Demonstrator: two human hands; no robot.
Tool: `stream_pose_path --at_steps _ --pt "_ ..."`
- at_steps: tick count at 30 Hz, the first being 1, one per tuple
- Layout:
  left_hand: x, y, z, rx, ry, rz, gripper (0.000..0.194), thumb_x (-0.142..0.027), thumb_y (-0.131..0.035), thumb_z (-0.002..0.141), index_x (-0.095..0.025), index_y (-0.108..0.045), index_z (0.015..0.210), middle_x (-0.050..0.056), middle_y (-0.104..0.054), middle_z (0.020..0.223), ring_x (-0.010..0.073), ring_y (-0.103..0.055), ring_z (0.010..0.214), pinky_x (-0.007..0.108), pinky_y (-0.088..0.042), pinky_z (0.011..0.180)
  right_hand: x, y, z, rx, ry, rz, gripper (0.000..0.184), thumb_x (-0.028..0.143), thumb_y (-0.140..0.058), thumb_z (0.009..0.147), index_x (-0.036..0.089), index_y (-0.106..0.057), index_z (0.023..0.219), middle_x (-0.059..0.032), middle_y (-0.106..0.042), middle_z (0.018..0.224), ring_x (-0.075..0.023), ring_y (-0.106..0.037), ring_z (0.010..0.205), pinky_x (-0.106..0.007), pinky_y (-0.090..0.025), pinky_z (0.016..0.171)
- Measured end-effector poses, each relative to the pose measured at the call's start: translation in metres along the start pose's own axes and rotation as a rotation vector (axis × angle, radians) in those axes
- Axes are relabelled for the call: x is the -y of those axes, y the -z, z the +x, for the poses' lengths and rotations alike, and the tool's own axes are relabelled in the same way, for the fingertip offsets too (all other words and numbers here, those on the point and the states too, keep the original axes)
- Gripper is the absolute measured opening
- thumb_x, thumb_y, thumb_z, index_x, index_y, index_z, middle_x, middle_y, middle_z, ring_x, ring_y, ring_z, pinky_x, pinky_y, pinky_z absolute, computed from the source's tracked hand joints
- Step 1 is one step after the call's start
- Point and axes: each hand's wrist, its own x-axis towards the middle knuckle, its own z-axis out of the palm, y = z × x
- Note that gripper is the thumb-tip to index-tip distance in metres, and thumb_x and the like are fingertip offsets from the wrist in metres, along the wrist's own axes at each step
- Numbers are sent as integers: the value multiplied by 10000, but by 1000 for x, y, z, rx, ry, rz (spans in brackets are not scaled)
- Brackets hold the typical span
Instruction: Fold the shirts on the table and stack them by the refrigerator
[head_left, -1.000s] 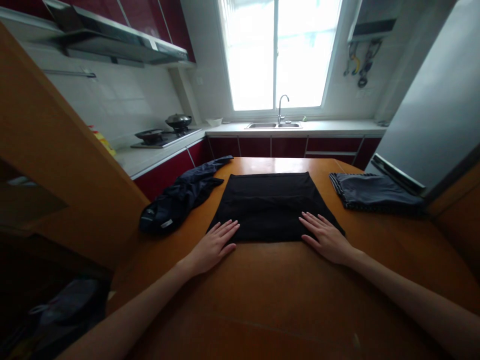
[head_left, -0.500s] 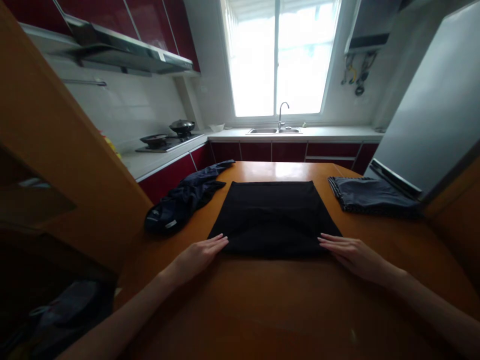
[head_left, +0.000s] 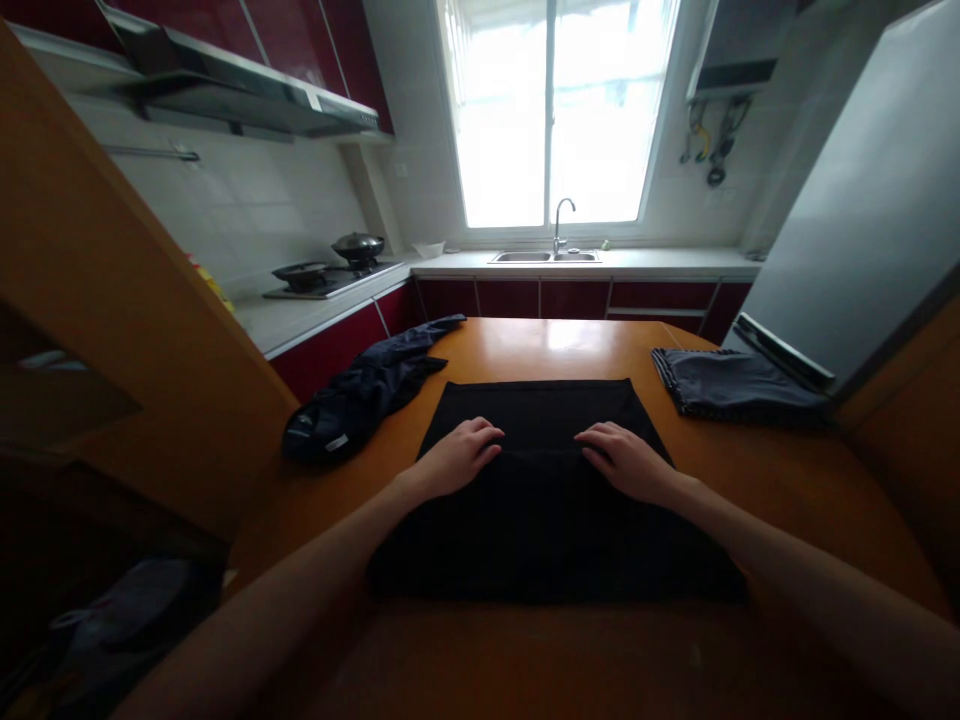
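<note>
A black cloth garment (head_left: 559, 540) lies flat on the wooden table in front of me; its exact kind cannot be made out. My left hand (head_left: 459, 458) rests on the left part of the cloth, thumb and fingers apart and slightly bent. Opposite it, my right hand (head_left: 624, 460) lies on the right part with its fingers loosely bent and the thumb apart. A faint crosswise line runs through the cloth between the fingertips. Both hands are open, pointing toward each other.
On the left of the table (head_left: 555, 345) lies a crumpled dark blue garment (head_left: 367, 385). A folded grey-blue cloth (head_left: 739, 380) sits at the right, near the fridge (head_left: 847, 210). Beyond are a sink (head_left: 525, 257) and a stove with pans (head_left: 358, 247).
Both hands have moved from the cloth's near corners inward and farther up onto it. The cloth now reaches closer to me, its near edge lower and wider in view.
</note>
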Motion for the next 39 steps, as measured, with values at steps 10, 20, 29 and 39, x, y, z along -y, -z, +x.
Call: stream_pose_path --at_steps 10,20,29,39 --pt "12 -34 19 134 44 -91 276 -374 -485 1019 -185 -666 931 44 -678 916 180 -637 839 263 -462 757 -10 -30 13 109 1 -92 284 305 -407 1038 207 -561 820 -60 -636 878 -211 -580 841 -347 -446 803" --pt "13 -31 21 221 -75 -83 414 -409 -448 1042 -175 -644 762 24 -633 871 145 -591 797 262 -408 760 -6 -19 6 185 76 -36 343 302 -414 1032 206 -556 735 -40 -644 822 -199 -553 851 -372 -366 847" --pt "4 -25 11 86 -19 254 340 -382 -432 1045 -185 -694 954 85 -655 1049 227 -599 984 387 -446 921 -4 -18 4 59 -15 -269 297 364 -497 1002 200 -628 791 -84 -647 895 -245 -574 924 -408 -395 886" --pt "-54 -34 -17 374 -366 60 624 -483 -560 974 -389 -332 1547 41 -180 1667 308 -141 1534 591 -68 1221 56 -32 -27 164 167 -73 723 461 -478 994 210 -187 1605 -132 -251 1644 -292 -197 1520 -534 -214 1214"
